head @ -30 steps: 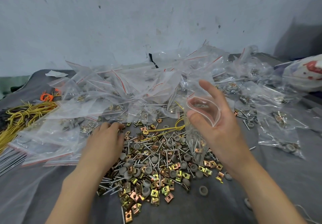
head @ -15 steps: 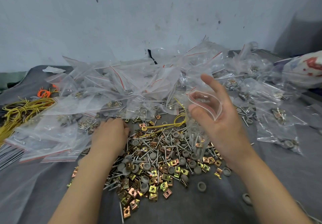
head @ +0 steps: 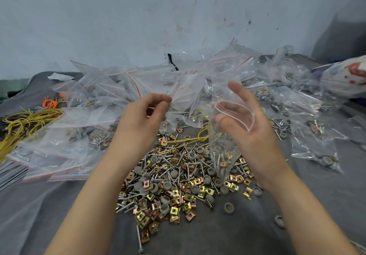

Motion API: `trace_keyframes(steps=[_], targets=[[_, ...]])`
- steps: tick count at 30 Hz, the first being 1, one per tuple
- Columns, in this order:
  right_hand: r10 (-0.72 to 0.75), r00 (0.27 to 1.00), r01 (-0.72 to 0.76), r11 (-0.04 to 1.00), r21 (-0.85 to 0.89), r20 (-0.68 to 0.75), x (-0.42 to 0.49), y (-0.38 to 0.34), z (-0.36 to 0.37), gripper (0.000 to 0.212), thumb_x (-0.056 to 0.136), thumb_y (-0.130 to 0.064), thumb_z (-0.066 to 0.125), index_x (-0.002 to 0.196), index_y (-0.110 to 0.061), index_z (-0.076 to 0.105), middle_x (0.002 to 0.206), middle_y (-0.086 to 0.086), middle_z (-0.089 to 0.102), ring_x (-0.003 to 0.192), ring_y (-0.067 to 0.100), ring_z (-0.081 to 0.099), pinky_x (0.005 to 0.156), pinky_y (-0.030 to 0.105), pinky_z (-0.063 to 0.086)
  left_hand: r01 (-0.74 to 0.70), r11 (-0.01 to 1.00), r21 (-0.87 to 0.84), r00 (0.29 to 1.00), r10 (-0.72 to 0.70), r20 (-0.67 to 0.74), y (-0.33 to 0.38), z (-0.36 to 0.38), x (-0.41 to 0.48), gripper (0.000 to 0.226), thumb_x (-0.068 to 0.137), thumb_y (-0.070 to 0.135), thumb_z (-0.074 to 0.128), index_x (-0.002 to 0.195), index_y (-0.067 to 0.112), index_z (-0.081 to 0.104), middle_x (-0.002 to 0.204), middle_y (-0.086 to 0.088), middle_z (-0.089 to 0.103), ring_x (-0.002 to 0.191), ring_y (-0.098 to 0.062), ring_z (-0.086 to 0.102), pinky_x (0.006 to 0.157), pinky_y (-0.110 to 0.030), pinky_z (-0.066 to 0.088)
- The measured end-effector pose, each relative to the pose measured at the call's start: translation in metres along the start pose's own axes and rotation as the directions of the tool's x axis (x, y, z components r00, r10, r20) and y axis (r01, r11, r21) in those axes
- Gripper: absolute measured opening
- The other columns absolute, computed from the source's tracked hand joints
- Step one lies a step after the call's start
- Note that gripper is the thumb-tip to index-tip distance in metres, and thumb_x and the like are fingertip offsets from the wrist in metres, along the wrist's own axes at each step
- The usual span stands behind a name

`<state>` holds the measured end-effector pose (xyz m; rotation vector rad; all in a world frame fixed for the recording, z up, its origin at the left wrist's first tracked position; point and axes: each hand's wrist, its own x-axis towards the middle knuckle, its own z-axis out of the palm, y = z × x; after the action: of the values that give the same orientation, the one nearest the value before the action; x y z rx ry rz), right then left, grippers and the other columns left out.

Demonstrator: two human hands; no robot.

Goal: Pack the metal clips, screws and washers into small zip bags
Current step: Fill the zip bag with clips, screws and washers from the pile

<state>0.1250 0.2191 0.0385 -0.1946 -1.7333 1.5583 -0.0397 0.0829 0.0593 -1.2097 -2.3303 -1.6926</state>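
Two hands working | right hand [head: 245, 128] spreading zip bag [head: 227, 135] mouth | left hand [head: 146, 114] pinching something unclear, centre frame | advice: keeping mouth wide, dropping straight in

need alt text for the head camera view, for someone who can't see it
A right hand holds open a clear zip bag with some hardware inside, while the left hand, fingers pinched, is raised beside it above a pile of screws, brass-coloured clips and grey washers.

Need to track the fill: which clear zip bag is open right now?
The clear zip bag in the right hand: its red-lined mouth gapes, hardware inside.
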Motion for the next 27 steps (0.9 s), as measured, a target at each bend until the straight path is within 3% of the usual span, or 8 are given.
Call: trace_keyframes(steps=[9,15,19,24,27], targets=[[-0.003,1.000,0.003,1.000,-0.010,0.001,-0.001,0.002,0.000,0.060,0.093,-0.007,0.068,0.142,-0.034,0.047,0.108,-0.011,0.071,0.108,0.000,0.066,0.087,0.010,0.049,-0.174,0.961,-0.217,0.983,0.158,-0.091,0.051,0.011,-0.012,0.013,0.094,0.019,0.066,0.100,0.030,0.070,0.088,0.011,0.073,0.070,-0.001,0.066,0.071,-0.015,0.053],[0.014,1.000,-0.013,0.999,-0.035,0.017,-0.004,0.002,0.004,0.060,0.094,-0.004,0.067,0.141,-0.034,0.047,0.104,-0.009,0.070,0.106,0.001,0.066,0.085,0.013,0.050,-0.208,0.966,-0.150,0.978,0.210,0.000,0.058,0.018,-0.018,0.010,0.096,0.026,0.063,0.099,0.034,0.068,0.080,0.015,0.070,0.070,-0.004,0.064,0.065,-0.011,0.048],[0.021,0.999,-0.019,0.999,-0.038,0.032,-0.005,0.002,0.006,0.060,0.094,-0.006,0.068,0.141,-0.036,0.046,0.104,-0.009,0.068,0.107,0.005,0.065,0.087,0.015,0.050,-0.259,0.961,-0.098,0.964,0.264,0.035,0.063,0.019,-0.020,0.015,0.096,0.022,0.062,0.102,0.035,0.067,0.083,0.028,0.068,0.078,-0.001,0.064,0.068,-0.010,0.046],[0.027,0.999,-0.025,0.999,-0.035,0.044,-0.006,0.002,0.007,0.060,0.094,-0.006,0.068,0.140,-0.038,0.046,0.105,-0.009,0.068,0.110,0.008,0.065,0.088,0.017,0.051,-0.301,0.952,-0.057,0.946,0.305,0.107,0.065,0.020,-0.022,0.020,0.096,0.019,0.062,0.109,0.033,0.070,0.097,0.014,0.069,0.088,-0.004,0.064,0.073,-0.018,0.049],[0.038,0.998,-0.037,0.999,-0.028,0.049,-0.006,0.002,0.007,0.061,0.094,-0.006,0.068,0.142,-0.037,0.045,0.114,-0.001,0.066,0.114,0.012,0.065,0.091,0.022,0.052,-0.310,0.950,-0.027,0.938,0.311,0.153,0.063,0.022,-0.022,0.021,0.096,0.019,0.063,0.111,0.032,0.071,0.096,0.012,0.068,0.089,-0.006,0.063,0.071,-0.013,0.044]])
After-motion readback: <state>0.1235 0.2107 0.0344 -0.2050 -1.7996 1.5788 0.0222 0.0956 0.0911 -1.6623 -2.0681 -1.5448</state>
